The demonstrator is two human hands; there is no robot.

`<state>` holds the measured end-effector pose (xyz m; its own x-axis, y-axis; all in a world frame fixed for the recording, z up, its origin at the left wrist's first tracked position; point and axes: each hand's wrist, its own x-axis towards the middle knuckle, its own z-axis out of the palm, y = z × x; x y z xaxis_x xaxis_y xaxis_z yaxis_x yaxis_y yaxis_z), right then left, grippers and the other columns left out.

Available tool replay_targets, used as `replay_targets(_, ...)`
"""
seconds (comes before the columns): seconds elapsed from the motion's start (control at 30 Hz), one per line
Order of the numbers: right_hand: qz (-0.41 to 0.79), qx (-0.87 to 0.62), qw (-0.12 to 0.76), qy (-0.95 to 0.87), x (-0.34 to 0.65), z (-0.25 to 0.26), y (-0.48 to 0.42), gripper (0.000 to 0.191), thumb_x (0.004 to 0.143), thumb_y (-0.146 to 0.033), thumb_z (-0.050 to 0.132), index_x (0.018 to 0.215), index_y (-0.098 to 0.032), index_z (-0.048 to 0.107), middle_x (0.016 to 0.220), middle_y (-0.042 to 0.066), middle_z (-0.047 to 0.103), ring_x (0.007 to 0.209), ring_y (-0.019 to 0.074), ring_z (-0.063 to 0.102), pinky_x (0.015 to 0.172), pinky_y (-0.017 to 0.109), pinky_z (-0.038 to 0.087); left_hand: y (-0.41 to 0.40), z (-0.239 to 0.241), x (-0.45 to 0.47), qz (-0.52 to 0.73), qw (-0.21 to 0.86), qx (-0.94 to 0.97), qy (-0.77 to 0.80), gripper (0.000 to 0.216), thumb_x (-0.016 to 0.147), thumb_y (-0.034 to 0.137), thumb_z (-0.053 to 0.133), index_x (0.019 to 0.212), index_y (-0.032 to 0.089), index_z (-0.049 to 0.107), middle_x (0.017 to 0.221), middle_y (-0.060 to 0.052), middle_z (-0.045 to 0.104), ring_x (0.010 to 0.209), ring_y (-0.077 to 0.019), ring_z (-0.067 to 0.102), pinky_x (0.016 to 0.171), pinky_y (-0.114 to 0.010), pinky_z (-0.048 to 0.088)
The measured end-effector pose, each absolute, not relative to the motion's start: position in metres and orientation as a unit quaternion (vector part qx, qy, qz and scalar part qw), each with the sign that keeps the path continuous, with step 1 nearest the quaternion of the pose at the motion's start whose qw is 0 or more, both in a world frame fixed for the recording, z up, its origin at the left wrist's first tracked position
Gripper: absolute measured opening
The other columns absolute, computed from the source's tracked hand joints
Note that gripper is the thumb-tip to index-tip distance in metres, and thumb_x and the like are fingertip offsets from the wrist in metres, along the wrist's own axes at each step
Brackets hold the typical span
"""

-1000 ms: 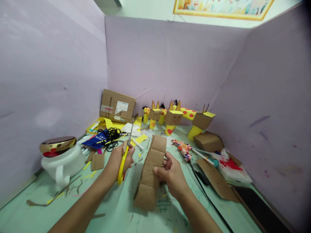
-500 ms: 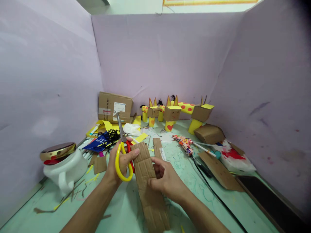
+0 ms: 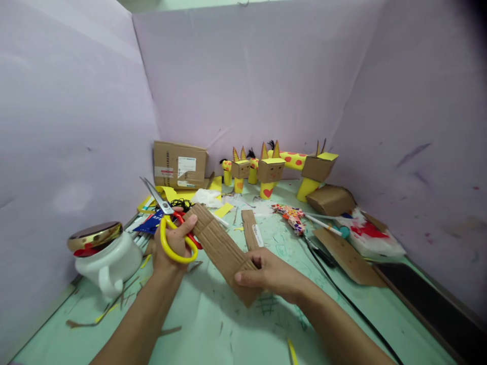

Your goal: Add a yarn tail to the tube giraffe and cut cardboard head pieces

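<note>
My left hand (image 3: 175, 239) is closed round a pair of scissors (image 3: 165, 206) with yellow and red handles, its blades apart and pointing up to the left. The thumb of that same hand pinches the upper end of a brown cardboard strip (image 3: 218, 246). At the strip's lower end, my right hand (image 3: 276, 274) grips it between thumb and fingers. The strip slants down to the right above the table and has crosswise creases. Behind my right hand, a narrower cardboard piece (image 3: 249, 225) with a white label lies on the table.
Giraffe-like cardboard figures (image 3: 271, 172) stand at the back, beside a flattened cardboard box (image 3: 180, 165). A white pot (image 3: 108, 263) stands at left. On the right lie a hot glue gun (image 3: 291, 220) with a black cable and a dark tablet-like slab (image 3: 426, 304). Pale walls enclose three sides.
The cardboard strip has been turned, its lower end swinging up and right. My right hand has moved to that end. My left hand and the scissors have shifted left, blades tilting further left.
</note>
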<state>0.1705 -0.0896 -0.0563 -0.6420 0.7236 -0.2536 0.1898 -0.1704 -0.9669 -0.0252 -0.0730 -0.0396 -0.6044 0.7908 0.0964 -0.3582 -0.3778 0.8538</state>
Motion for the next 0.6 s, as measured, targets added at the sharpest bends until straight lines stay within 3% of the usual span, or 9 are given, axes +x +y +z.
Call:
replay_targets(0.13, 0.656, -0.372, 0.241, -0.611, 0.173, -0.06, -0.084, 0.015, 0.06, -0.027, 0.069, 0.065, -0.016, 0.062, 0.057, -0.002, 0.057, 0.051, 0.011, 0.049, 0.048, 0.022, 0.037, -0.068, -0.036, -0.036, 0.801, 0.354, 0.225, 0.428, 0.04, 0.047, 0.011, 0.073, 0.078, 0.021, 0.049, 0.068, 0.008, 0.058, 0.061, -0.0102, 0.059, 0.062, -0.023, 0.051)
replay_targets(0.3, 0.622, -0.423, 0.405, -0.52, 0.181, -0.055, -0.07, 0.021, 0.05, -0.02, 0.075, 0.068, -0.015, 0.066, 0.059, -0.002, 0.062, 0.053, 0.0126, 0.054, 0.049, 0.023, 0.038, -0.067, -0.033, -0.046, 0.772, 0.392, 0.229, 0.446, 0.031, 0.051, 0.006, 0.068, 0.073, 0.02, 0.051, 0.066, 0.006, 0.059, 0.061, -0.012, 0.061, 0.058, -0.024, 0.054)
replay_targets(0.43, 0.601, -0.401, 0.535, -0.437, 0.188, -0.046, -0.061, 0.027, 0.046, -0.019, 0.077, 0.071, -0.014, 0.068, 0.066, 0.001, 0.068, 0.062, 0.0141, 0.059, 0.062, 0.026, 0.045, -0.069, -0.036, -0.048, 0.738, 0.426, 0.262, 0.453, 0.037, 0.047, 0.002, 0.07, 0.077, 0.019, 0.055, 0.066, 0.005, 0.061, 0.059, -0.0138, 0.063, 0.052, -0.024, 0.056)
replay_targets(0.6, 0.563, -0.361, 0.622, -0.407, 0.194, -0.046, -0.054, 0.026, 0.049, -0.019, 0.075, 0.075, -0.016, 0.07, 0.069, 0.0, 0.069, 0.066, 0.0143, 0.059, 0.067, 0.029, 0.047, -0.069, -0.045, -0.05, 0.663, 0.462, 0.338, 0.483, 0.049, 0.044, 0.005, 0.077, 0.086, 0.02, 0.058, 0.072, 0.002, 0.066, 0.062, -0.0172, 0.066, 0.053, -0.026, 0.057)
